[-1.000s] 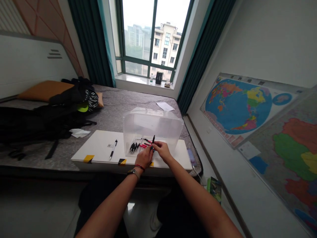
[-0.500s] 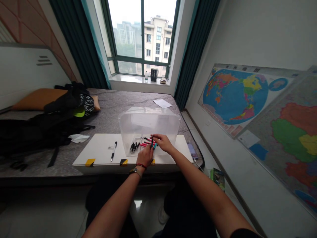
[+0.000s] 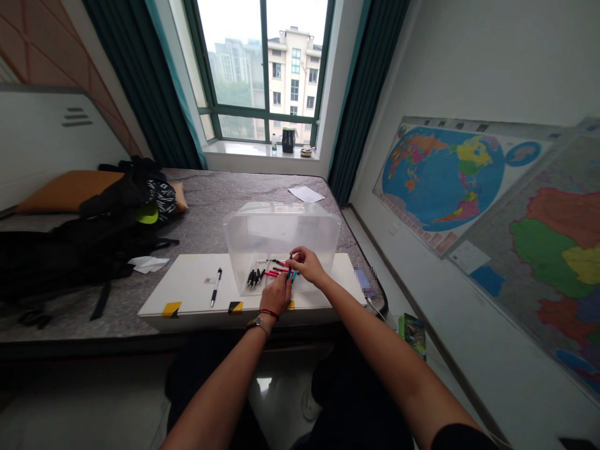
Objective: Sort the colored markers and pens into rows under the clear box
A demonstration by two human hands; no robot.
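My left hand (image 3: pixel 276 295) is closed around the lower part of a dark teal pen (image 3: pixel 289 269), held upright. At the pen's top end, the fingers of my right hand (image 3: pixel 307 265) pinch it. Both hands are at the open front of a clear plastic bin (image 3: pixel 248 240) lying on its side. Inside the bin, black pens (image 3: pixel 255 276) lie in a group to the left, with red pens (image 3: pixel 272 273) beside them and a teal pen partly behind my hands. A single black-and-white pen (image 3: pixel 216 287) lies on the white box (image 3: pixel 187 284) left of the bin.
The white box rests on a grey mattress (image 3: pixel 206 200), with yellow-black tape pieces (image 3: pixel 171 309) along its front edge. Black bags (image 3: pixel 70 250) and a crumpled tissue (image 3: pixel 149 264) lie at left. A paper sheet (image 3: pixel 306 194) is behind the bin; a blurred device (image 3: pixel 364 282) with a cable lies right.
The view has shifted slightly. My right hand remains at the pen's top, its fingers slightly moved, and my left hand still holds the lower part.
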